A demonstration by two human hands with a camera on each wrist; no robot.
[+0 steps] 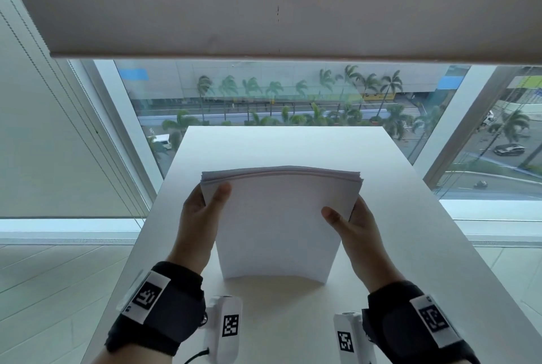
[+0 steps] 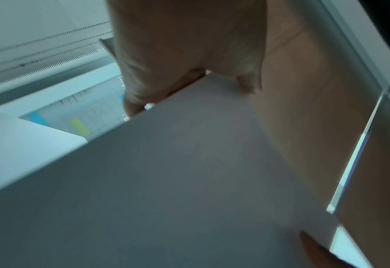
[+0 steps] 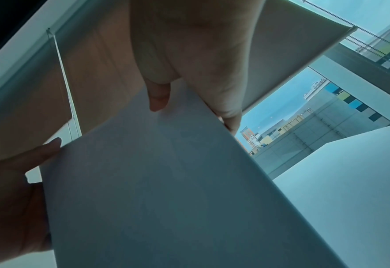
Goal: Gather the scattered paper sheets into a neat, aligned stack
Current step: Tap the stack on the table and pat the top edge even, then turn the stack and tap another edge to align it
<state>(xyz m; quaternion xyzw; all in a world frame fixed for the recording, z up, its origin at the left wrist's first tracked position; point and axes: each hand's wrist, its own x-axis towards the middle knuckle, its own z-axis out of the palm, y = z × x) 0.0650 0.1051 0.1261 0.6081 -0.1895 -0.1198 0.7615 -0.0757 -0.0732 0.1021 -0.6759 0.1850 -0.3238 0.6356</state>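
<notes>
A stack of white paper sheets stands upright on its lower edge on the white table, bowed slightly, with the top edges a little uneven. My left hand grips the stack's left side, thumb on the near face and fingers behind. My right hand grips the right side the same way. In the left wrist view the paper stack fills the frame below my left hand. The right wrist view shows the paper stack pinched by my right hand, with the left hand on the far side.
The small white table stands against a large window with a roller blind lowered partway. Pale floor lies to the left and right of the table. Wrist cameras hang below both wrists near the table's front.
</notes>
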